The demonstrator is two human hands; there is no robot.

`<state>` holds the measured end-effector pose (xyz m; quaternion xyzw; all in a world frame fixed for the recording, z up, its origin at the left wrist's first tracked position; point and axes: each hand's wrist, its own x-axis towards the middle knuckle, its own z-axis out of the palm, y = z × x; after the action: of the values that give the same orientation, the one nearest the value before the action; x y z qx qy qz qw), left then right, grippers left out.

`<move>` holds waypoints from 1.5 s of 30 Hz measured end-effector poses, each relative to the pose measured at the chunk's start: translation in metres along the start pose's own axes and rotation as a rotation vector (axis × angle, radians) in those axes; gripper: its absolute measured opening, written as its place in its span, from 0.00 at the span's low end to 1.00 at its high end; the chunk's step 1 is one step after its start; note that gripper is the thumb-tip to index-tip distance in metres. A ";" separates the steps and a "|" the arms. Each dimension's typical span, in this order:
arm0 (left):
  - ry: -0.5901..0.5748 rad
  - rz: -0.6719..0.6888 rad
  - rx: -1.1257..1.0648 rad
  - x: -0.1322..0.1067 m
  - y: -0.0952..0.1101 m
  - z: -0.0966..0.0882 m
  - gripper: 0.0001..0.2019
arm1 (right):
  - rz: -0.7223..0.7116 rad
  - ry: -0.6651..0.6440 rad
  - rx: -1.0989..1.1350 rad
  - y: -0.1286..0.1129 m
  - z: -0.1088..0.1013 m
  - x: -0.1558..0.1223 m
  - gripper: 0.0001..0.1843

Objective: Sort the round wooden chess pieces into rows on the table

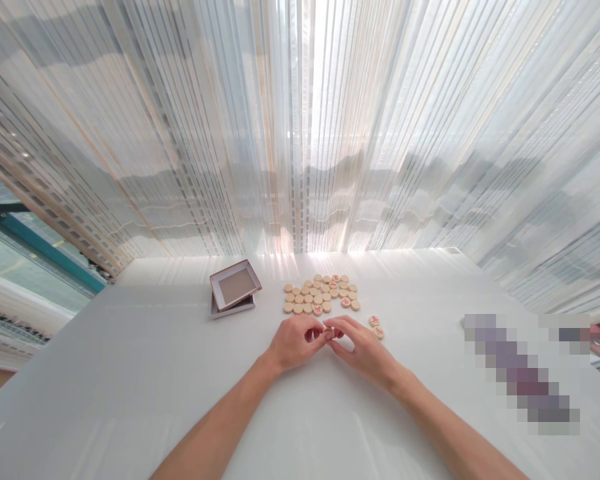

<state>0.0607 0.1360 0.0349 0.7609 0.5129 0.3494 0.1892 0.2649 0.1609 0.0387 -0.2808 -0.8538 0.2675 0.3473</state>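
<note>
My left hand (295, 343) and my right hand (363, 343) meet above the white table, fingertips nearly touching. Between them is a round wooden Chinese chess piece (329, 332), pinched by the fingers of both hands; my fingers cover part of it. Just beyond lies a group of similar chess pieces (307, 300), several of them showing red characters and most showing plain faces. To the right of my right hand, two chess pieces with red characters (375, 321) lie close together.
An open shallow box (233, 313) stands on the left, with its lid or other half (237, 285) tilted on top. A white string curtain (300, 133) hangs behind the table (145, 360). On the right is a blurred-out patch (523, 373), its content hidden.
</note>
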 end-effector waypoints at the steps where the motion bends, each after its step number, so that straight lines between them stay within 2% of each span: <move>1: -0.003 -0.011 -0.004 0.000 -0.001 0.000 0.13 | -0.005 -0.004 0.017 -0.001 0.001 0.000 0.16; 5: -0.015 -0.025 0.000 -0.002 -0.002 0.001 0.14 | 0.032 0.007 0.077 -0.003 0.003 0.000 0.15; 10: -0.031 -0.001 0.006 -0.001 0.001 -0.001 0.11 | 0.177 0.012 0.244 -0.002 0.001 0.001 0.09; 14: -0.035 0.022 0.024 -0.001 0.004 -0.002 0.10 | 0.273 0.018 0.384 0.000 0.000 0.001 0.10; 18: -0.029 -0.001 -0.015 -0.002 0.004 -0.002 0.03 | 0.353 0.009 0.459 0.000 0.000 0.000 0.13; 20: -0.014 -0.019 -0.035 -0.003 0.004 -0.001 0.05 | 0.379 -0.003 0.462 0.002 0.001 0.000 0.14; 28: -0.009 0.010 -0.045 -0.004 0.006 0.000 0.11 | 0.412 0.010 0.543 0.006 0.003 0.001 0.18; 33: -0.026 0.024 -0.045 -0.003 0.008 -0.002 0.11 | 0.417 0.031 0.603 0.003 0.001 0.004 0.16; 45: -0.001 0.009 -0.039 -0.003 0.002 0.002 0.11 | 0.419 0.005 0.550 0.003 -0.002 0.003 0.19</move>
<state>0.0633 0.1327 0.0340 0.7596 0.5023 0.3599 0.2029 0.2659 0.1655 0.0390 -0.3465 -0.6728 0.5524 0.3495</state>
